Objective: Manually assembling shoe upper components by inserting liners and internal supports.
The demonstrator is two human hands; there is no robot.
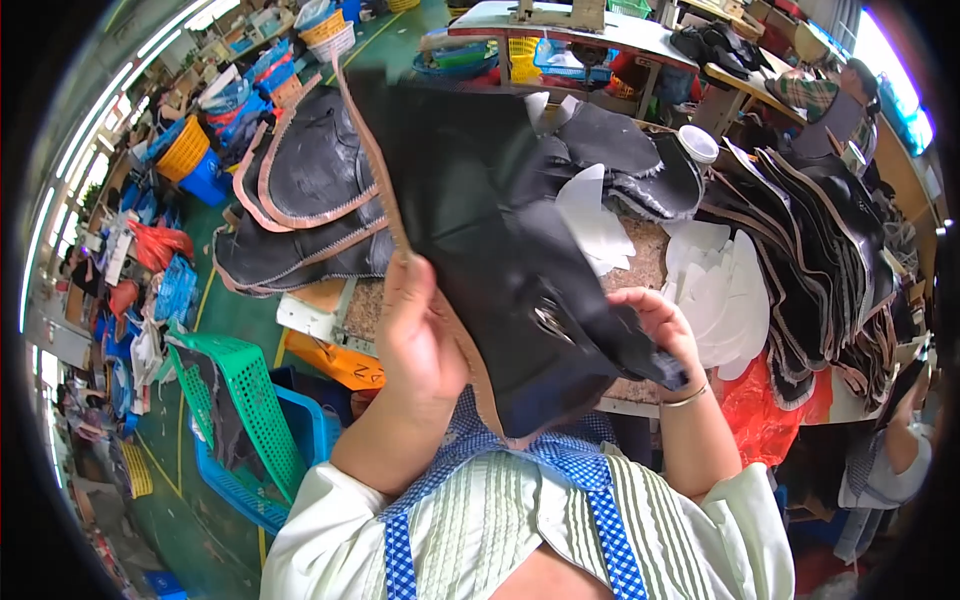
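A large black leather piece with a tan edge point(480, 230), probably a boot upper, is held up in front of my chest, partly blurred. My left hand point(418, 340) grips its tan left edge, thumb on the near face. At the lower right, my right hand point(660, 330) has its fingers closed on the piece's narrow right end. A shiny metallic spot shows near its middle. Behind it, white shaped pieces point(715, 300) lie on the speckled tabletop point(642, 248). Similar black pieces with tan edges point(318, 165) lie to the left.
A thick stack of black pieces point(810, 250) covers the table's right side, with a red plastic bag point(760, 410) below. A white round tub point(698, 144) stands farther back. Green point(262, 420) and blue baskets point(225, 480) sit at lower left. Another person point(840, 105) is at far right.
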